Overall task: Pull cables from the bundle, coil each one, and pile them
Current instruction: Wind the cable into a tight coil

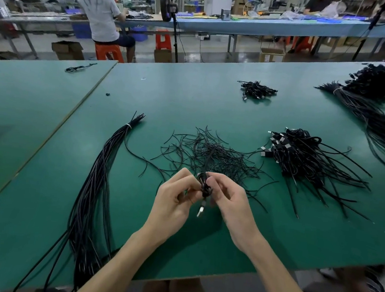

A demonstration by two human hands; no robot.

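Gripping: left hand (173, 199) and right hand (230, 203) meet above the near part of the table (191, 102), both pinching one cable (206, 190).
Cable: black, folded into a short tight coil, held upright between the two hands; its metal plug (200, 211) hangs below the fingers.
Left hand: fingers curled, thumb and fingertips closed on the coil's left side.
Right hand: fingers curled, thumb and fingertips closed on the coil's right side, facing the left hand.
Bundle (96, 183): long black cables bound near the far end by a pale tie (129, 126); it lies left of the hands and runs down over the near table edge.
Strands (210, 152): thin black pieces scattered loosely on the table just beyond the hands.
Pile (300, 155): coiled cables with plugs, right of the strands, tails fanning toward the near right.
Small heap (257, 91): a few more coiled cables, farther back and well apart from the pile.
Far bundle (381, 124): a thick mass of black cables at the table's right side.
Table: green surface with a seam running along its left part.
Background: a person (101, 13) sits with back turned on an orange stool (108, 52) at another bench.
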